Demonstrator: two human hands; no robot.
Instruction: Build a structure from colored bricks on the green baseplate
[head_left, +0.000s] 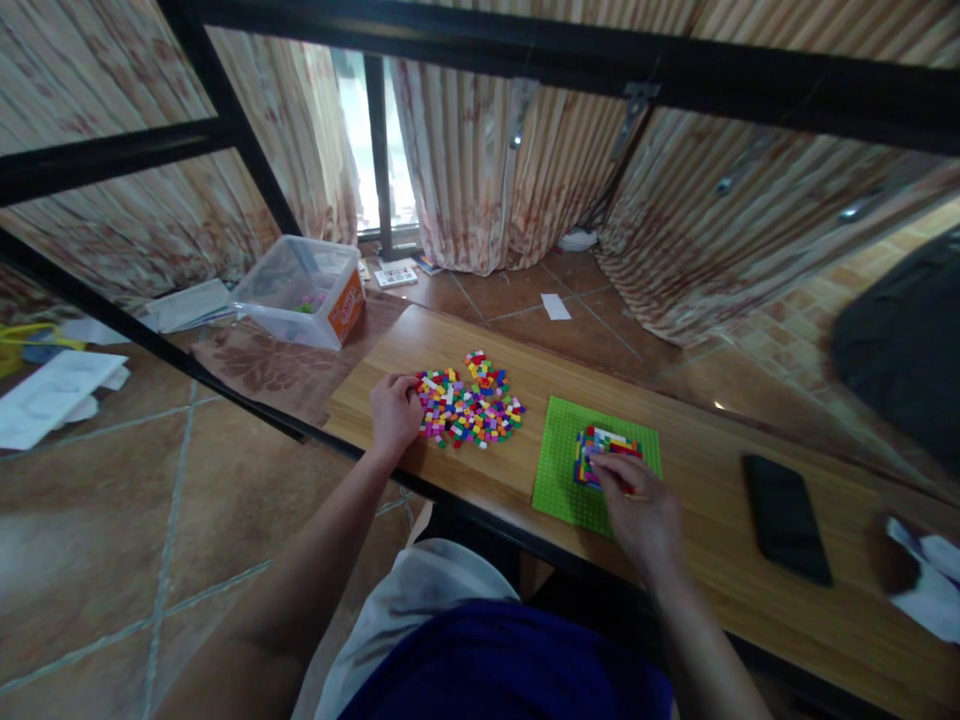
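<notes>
A heap of small coloured bricks point(472, 405) lies on the wooden table point(720, 450). My left hand point(394, 412) rests at the heap's left edge, fingers curled into the bricks; what they hold is hidden. A green baseplate point(559, 470) lies to the right, with a small multicoloured brick build point(600, 445) on it. My right hand point(641, 510) is at the near edge of the build, its fingers pinched together on a brick of the build.
A black phone point(786, 518) lies on the table at the right, with a white cloth or paper point(930, 585) beyond it. A clear plastic box point(300, 290) stands on the floor at the back left. Papers point(52, 390) lie on the tiled floor.
</notes>
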